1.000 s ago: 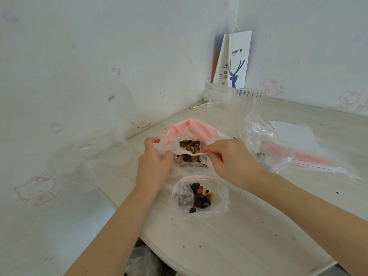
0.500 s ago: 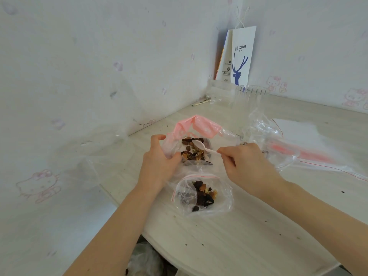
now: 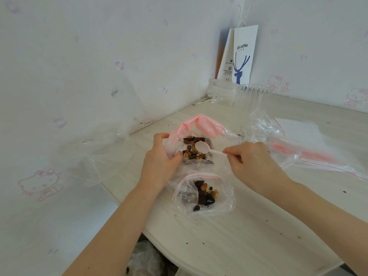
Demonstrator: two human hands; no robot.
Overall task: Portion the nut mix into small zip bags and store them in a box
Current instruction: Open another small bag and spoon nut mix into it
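A large clear bag with a pink top [image 3: 201,126] lies open on the table, and the nut mix [image 3: 192,151] shows inside it. My left hand [image 3: 159,162] grips the bag's left edge and holds the mouth apart. My right hand [image 3: 253,166] pinches the handle of a small white plastic spoon [image 3: 203,147], whose bowl hovers over the nut mix and looks bare. Nearer to me lies a small zip bag [image 3: 205,196] with a red seal line, open and holding a small heap of nuts and dried fruit.
Several clear zip bags [image 3: 310,148] lie spread to the right. A clear plastic box [image 3: 253,94] and a white paper coffee bag [image 3: 242,54] stand in the far corner. Walls close off the left and back. The table's rounded front edge [image 3: 179,253] is near me.
My right hand has drawn back to the right out of the large bag, and the white spoon has come into view above the nut mix. The left hand keeps its hold.
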